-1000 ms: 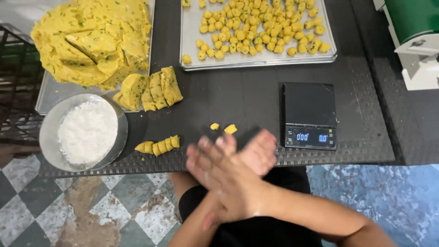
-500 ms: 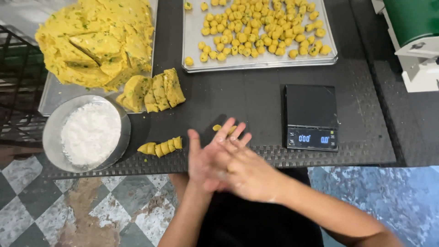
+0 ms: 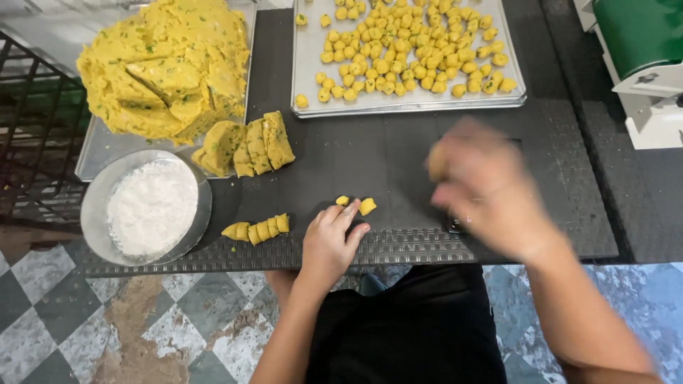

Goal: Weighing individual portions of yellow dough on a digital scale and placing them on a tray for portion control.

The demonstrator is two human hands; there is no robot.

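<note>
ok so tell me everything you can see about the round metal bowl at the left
The round metal bowl has thin, dull silvery walls and is shallow and wide. It stands upright at the left front corner of the black mat, its far rim against the tray that holds the big yellow dough mass. A white powder, like flour, fills most of it. No hand touches it; the short row of cut dough pieces lies just right of it.

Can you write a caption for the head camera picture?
Left hand rests by small yellow dough pieces; blurred right hand lifts above the black mat.
</note>
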